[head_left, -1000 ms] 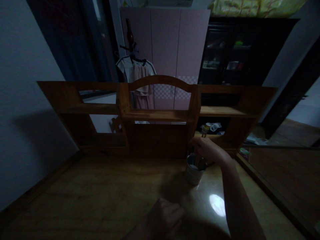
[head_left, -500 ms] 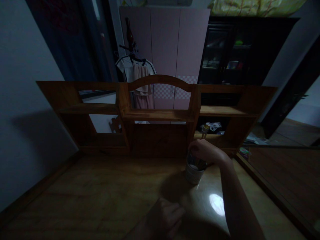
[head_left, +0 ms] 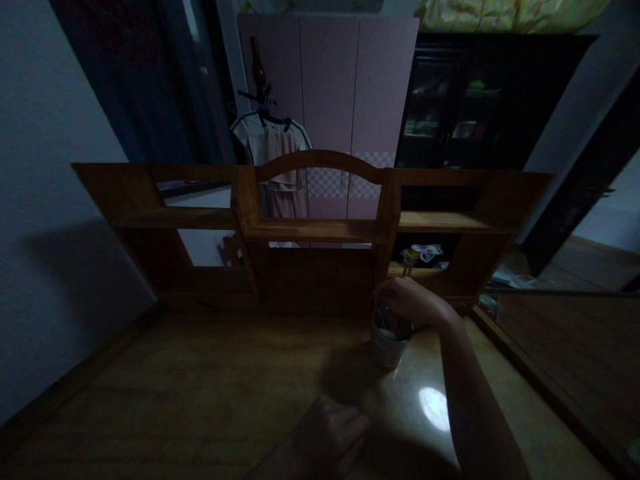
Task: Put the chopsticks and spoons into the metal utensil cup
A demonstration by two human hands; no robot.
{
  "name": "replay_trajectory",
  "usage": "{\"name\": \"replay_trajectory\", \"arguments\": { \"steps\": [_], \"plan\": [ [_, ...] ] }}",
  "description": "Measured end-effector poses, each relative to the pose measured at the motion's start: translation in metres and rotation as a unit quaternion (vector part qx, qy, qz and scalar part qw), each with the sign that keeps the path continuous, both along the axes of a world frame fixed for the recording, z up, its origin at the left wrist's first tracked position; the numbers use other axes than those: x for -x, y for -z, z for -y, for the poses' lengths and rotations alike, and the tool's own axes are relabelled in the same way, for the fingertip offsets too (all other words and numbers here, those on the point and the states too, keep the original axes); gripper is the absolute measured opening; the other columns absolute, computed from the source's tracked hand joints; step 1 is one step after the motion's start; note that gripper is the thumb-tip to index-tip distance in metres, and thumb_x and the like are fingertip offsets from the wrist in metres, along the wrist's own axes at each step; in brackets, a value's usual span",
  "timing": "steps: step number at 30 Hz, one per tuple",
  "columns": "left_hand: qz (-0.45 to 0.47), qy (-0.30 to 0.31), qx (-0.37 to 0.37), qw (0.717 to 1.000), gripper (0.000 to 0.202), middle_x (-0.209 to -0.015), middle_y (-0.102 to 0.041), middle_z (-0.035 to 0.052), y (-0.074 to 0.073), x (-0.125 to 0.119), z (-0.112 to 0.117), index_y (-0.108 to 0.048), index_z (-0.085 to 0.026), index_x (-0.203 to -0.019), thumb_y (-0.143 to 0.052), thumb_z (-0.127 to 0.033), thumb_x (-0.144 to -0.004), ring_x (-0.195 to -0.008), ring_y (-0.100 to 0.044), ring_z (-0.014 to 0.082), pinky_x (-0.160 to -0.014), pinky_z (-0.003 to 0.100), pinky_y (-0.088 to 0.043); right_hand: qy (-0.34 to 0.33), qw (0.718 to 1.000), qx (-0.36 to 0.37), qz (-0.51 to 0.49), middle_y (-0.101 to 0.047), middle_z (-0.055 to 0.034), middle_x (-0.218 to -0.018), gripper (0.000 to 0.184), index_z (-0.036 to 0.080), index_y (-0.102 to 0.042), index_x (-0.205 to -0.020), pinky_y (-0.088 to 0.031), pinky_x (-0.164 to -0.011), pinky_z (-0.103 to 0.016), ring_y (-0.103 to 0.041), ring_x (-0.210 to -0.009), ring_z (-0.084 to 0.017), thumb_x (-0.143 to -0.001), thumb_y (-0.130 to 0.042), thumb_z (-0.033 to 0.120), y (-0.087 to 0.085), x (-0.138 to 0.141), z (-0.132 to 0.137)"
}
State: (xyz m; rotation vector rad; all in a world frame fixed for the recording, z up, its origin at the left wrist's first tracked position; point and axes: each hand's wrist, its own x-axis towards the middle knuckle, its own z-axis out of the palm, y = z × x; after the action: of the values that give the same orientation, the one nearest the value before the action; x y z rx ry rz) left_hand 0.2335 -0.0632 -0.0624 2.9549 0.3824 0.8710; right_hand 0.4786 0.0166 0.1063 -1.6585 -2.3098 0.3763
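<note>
A pale round pot (head_left: 387, 348) stands on the wooden desk, with several thin, stick-like items (head_left: 397, 325) upright inside it. Over its rim bends my right hand (head_left: 407, 297), fingers pointing down and pinched together among those items; what they grip is hidden. Behind that hand, two light wooden sticks (head_left: 407, 265) rise with a round, yellowish top. My left hand (head_left: 333, 430) rests on the desk nearer to me, curled into a loose fist, apart from the pot. Nothing shows in its fingers.
A wooden shelf unit (head_left: 315, 230) runs along the back of the desk (head_left: 225, 380). A raised edge (head_left: 540, 380) borders the desk on the right, and a wall (head_left: 50, 267) stands at left. Beyond are hanging clothes (head_left: 273, 140), a pink wardrobe (head_left: 330, 80) and a dark cabinet (head_left: 465, 100).
My right hand has shifted very slightly to the left above the pot. My left hand and the pot look unmoved.
</note>
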Motion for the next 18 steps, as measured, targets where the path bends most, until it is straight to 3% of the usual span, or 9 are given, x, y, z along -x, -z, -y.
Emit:
{"name": "replay_trajectory", "arguments": {
  "steps": [5,10,18],
  "plan": [
    [-0.013,-0.004,0.001,1.000,0.006,-0.064,-0.056,-0.0009,-0.001,0.000,0.001,-0.046,-0.019,-0.079,-0.043,-0.017,-0.084,-0.051,-0.052,0.0124,-0.049,0.027,-0.032,0.043,0.999,0.014,-0.023,-0.071,-0.0081,-0.098,0.036,0.014,-0.064,-0.118,-0.046,-0.058,-0.019,-0.066,-0.064,-0.013,-0.086,-0.049,0.016,0.002,-0.002,0.000],
    [-0.003,0.003,0.002,1.000,0.008,-0.064,-0.055,-0.0007,-0.002,-0.001,0.001,-0.046,-0.018,-0.080,-0.040,-0.017,-0.085,-0.051,-0.050,0.0117,-0.050,0.027,-0.030,0.052,0.999,0.003,-0.005,-0.071,-0.0080,-0.087,0.024,0.014,-0.071,-0.097,-0.045,-0.062,-0.020,-0.066,-0.073,-0.017,-0.079,-0.055,0.016,0.004,-0.004,-0.002],
    [-0.014,-0.003,0.009,1.000,0.004,-0.066,-0.057,-0.0012,0.001,-0.001,0.001,-0.047,-0.018,-0.081,-0.044,-0.017,-0.083,-0.052,-0.052,0.0126,-0.050,0.028,-0.028,0.054,0.999,0.001,0.002,-0.070,-0.0049,-0.075,0.026,0.016,-0.072,-0.093,-0.039,-0.053,-0.019,-0.063,-0.060,-0.014,-0.078,-0.051,0.013,0.011,-0.006,-0.008]
  ]
}}
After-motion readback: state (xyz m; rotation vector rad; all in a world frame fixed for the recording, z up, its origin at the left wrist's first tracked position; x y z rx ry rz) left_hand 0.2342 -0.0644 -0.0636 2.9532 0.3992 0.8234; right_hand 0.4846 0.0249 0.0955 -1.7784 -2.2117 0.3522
